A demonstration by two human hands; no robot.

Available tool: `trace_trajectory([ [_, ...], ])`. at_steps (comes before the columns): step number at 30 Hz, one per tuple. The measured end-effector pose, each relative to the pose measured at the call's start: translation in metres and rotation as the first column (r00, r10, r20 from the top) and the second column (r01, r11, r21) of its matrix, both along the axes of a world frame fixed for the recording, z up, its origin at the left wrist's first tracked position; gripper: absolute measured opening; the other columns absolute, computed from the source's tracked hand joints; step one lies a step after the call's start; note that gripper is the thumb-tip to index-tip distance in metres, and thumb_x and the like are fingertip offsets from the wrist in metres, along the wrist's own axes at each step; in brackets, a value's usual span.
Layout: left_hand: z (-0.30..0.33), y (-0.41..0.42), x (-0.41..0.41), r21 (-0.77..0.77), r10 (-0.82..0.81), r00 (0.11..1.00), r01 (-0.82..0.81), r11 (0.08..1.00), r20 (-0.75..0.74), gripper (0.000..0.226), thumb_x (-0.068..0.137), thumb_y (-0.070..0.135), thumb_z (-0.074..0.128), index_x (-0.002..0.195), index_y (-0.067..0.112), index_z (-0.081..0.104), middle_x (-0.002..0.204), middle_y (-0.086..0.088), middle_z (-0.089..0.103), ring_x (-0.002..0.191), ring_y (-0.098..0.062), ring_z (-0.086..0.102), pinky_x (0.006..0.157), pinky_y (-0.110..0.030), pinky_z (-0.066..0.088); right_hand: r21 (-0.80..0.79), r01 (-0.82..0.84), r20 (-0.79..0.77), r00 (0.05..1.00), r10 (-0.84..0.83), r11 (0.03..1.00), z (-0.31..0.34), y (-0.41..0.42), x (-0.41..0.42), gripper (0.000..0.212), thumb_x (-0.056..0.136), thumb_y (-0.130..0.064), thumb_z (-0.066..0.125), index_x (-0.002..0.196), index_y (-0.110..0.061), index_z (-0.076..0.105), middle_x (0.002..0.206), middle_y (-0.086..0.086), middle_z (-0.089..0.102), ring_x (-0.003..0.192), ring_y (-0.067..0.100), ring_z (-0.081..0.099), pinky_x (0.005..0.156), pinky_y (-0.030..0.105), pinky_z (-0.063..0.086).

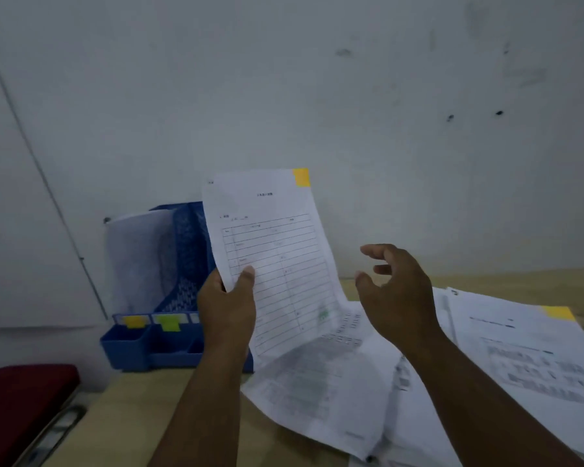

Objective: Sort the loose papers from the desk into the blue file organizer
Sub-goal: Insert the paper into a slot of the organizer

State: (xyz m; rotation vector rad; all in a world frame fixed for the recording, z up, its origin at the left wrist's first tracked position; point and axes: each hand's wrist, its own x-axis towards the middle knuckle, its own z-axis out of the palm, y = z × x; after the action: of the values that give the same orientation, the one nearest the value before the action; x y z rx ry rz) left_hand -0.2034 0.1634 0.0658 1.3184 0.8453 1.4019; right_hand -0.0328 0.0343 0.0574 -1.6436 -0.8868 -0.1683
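My left hand [228,306] pinches the lower left edge of a white form sheet [277,251], held upright above the desk; a yellow tab is stuck at its top right corner. My right hand [393,291] hovers to the right of the sheet, fingers spread, touching nothing. The blue file organizer [182,251] stands behind my left hand against the wall, with papers in its left slot and yellow and green labels on its front. Loose papers [344,382] lie spread on the desk under and right of my hands, one with a yellow tab [558,313].
The wooden desk [122,419] runs along a white wall. A dark red cushioned seat [21,406] with a metal frame stands at the lower left, beside the desk's edge.
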Motion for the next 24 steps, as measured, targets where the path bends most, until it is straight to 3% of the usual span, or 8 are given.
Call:
trace_trajectory([
  [3,0.004,0.02,-0.027,0.082,0.131,0.991,-0.129,0.988,-0.018,0.017,0.099,0.028,0.064,0.115,0.024,0.065,0.098,0.014,0.066,0.09,-0.004,0.064,0.063,-0.02,0.05,-0.016,-0.055,0.03,0.998,0.055,0.998,0.004,0.026,-0.018,0.038,0.088,-0.019,0.07,0.121,-0.034,0.061,0.118,-0.016,0.058,0.1,0.006,0.057,0.075,0.016,0.044],
  [6,0.005,0.037,-0.05,0.161,0.258,0.966,-0.255,0.953,0.0,0.022,0.099,0.026,0.064,0.121,0.022,0.067,0.108,0.009,0.068,0.086,0.002,0.06,0.064,-0.013,0.046,-0.051,-0.104,0.065,0.992,0.107,0.993,0.004,0.051,-0.035,0.038,0.089,-0.018,0.069,0.123,-0.032,0.061,0.119,-0.015,0.057,0.103,0.006,0.056,0.073,0.011,0.04],
  [12,0.004,0.068,-0.085,0.269,0.451,0.892,-0.444,0.855,0.038,0.03,0.1,0.026,0.063,0.127,0.016,0.068,0.116,0.008,0.068,0.098,-0.006,0.064,0.066,0.002,0.044,-0.097,-0.206,0.097,0.972,0.215,0.974,0.002,0.094,-0.067,0.035,0.091,-0.024,0.07,0.123,-0.033,0.059,0.119,-0.019,0.052,0.107,0.002,0.051,0.092,0.024,0.049],
  [18,0.009,0.098,-0.108,0.311,0.562,0.827,-0.543,0.78,0.034,0.024,0.1,0.025,0.063,0.121,0.014,0.07,0.108,0.008,0.067,0.094,-0.007,0.064,0.072,-0.009,0.046,-0.132,-0.255,0.108,0.957,0.27,0.958,0.0,0.121,-0.08,0.033,0.091,-0.025,0.07,0.12,-0.036,0.058,0.117,-0.02,0.049,0.106,0.002,0.049,0.089,0.023,0.045],
  [21,0.011,0.115,-0.115,0.289,0.601,0.798,-0.587,0.756,0.049,0.021,0.099,0.024,0.063,0.116,0.014,0.071,0.104,0.008,0.067,0.093,-0.009,0.064,0.077,-0.016,0.05,-0.154,-0.26,0.105,0.955,0.277,0.953,-0.004,0.13,-0.082,0.032,0.091,-0.026,0.07,0.119,-0.037,0.058,0.117,-0.019,0.051,0.096,-0.002,0.051,0.08,0.012,0.04],
  [24,0.013,0.129,-0.12,0.299,0.654,0.755,-0.636,0.711,0.049,0.021,0.099,0.025,0.062,0.114,0.012,0.07,0.104,0.007,0.067,0.092,-0.008,0.063,0.074,-0.011,0.045,-0.175,-0.267,0.082,0.955,0.284,0.948,-0.011,0.137,-0.08,0.031,0.091,-0.025,0.069,0.117,-0.038,0.058,0.116,-0.018,0.051,0.085,-0.007,0.051,0.068,0.002,0.033],
])
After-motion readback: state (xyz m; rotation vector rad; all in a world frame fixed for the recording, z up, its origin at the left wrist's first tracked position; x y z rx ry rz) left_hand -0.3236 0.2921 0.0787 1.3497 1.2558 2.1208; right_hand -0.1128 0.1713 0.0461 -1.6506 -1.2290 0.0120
